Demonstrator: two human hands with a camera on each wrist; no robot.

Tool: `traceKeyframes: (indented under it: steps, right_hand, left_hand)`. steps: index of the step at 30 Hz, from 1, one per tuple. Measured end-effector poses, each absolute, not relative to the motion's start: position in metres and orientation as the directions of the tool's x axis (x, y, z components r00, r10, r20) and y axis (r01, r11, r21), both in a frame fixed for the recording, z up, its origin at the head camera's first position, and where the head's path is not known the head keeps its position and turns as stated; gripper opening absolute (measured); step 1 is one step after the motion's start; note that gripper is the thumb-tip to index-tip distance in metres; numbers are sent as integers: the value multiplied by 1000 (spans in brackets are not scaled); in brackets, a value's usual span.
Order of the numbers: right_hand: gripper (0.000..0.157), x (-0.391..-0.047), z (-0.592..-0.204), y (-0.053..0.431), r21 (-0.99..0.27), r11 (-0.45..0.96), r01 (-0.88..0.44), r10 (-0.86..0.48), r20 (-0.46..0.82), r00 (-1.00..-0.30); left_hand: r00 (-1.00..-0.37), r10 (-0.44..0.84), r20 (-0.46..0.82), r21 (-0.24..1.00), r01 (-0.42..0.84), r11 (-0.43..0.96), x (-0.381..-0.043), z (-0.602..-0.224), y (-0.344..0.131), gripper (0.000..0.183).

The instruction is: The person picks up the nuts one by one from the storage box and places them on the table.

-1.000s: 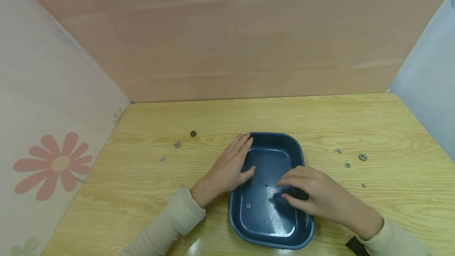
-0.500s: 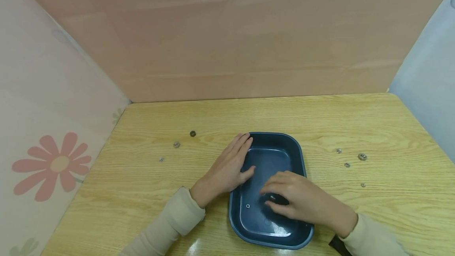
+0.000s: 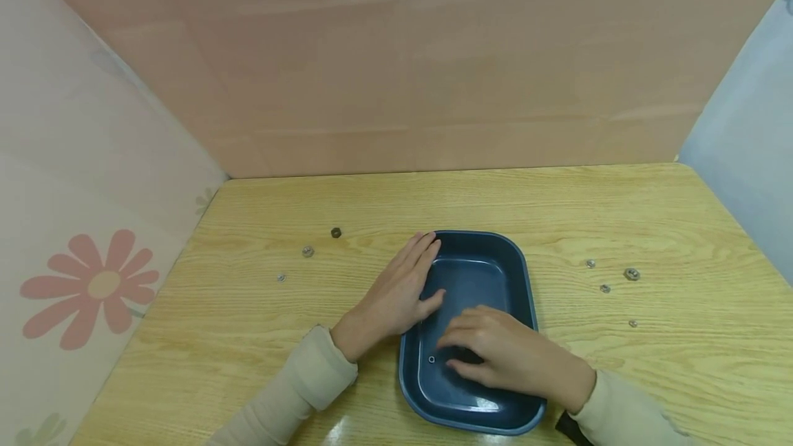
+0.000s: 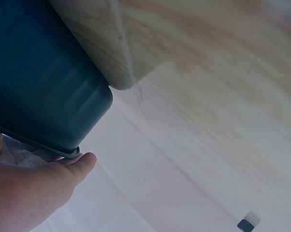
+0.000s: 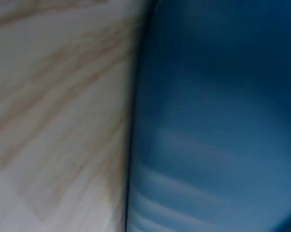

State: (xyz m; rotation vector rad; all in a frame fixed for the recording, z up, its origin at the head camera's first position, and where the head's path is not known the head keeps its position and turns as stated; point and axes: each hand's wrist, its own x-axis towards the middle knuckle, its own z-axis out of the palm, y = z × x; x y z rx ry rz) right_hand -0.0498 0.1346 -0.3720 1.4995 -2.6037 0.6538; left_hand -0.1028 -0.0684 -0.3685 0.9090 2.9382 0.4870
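In the head view a dark blue plastic tray (image 3: 473, 253) stands on the wooden table. My left hand (image 3: 396, 294) rests along its left rim with the fingers straight and the thumb over the inside; the left wrist view shows this hand (image 4: 34, 188) at the rim. Over the tray floor, my right hand (image 3: 489, 346) has its fingers loosely bent and the thumb apart. A small metal nut (image 3: 431, 359) lies on the floor just left of those fingertips, apart from them. Only the tray's blue wall (image 5: 208, 121) and tabletop show in the right wrist view.
Left of the tray lie a dark nut (image 3: 336, 232), a silver nut (image 3: 308, 252) and a smaller one (image 3: 281, 278). Several more nuts, among them a larger one (image 3: 632, 274), are spread on the right. A brown wall panel (image 3: 396, 88) stands behind the table (image 3: 260, 356).
My right hand has moved left and slightly down inside the tray, closer to the small nut. The left hand and tray have stayed in place.
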Motion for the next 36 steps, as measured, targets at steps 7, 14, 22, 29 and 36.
traceKeyframes:
  steps: [7,14,22,29,36]
  right_hand:
    - [19,-52,-373,126,-315,450,-835,-822,219,-526]
    - [19,-55,-373,122,-302,463,-833,-834,169,-525]
    - [22,-59,-375,117,-308,492,-814,-843,62,-534]
    - [19,-60,-376,112,-277,493,-825,-852,40,-523]
    - [11,-61,-378,110,-272,473,-838,-861,56,-505]
  left_hand:
    - [-821,566,77,303,560,771,-103,-368,-69,77]
    - [-819,568,82,296,565,770,-103,-369,-68,77]
    - [-813,574,95,292,574,765,-104,-370,-69,76]
    - [-813,575,96,294,575,764,-103,-369,-69,76]
    - [-817,570,88,290,569,770,-103,-369,-69,75]
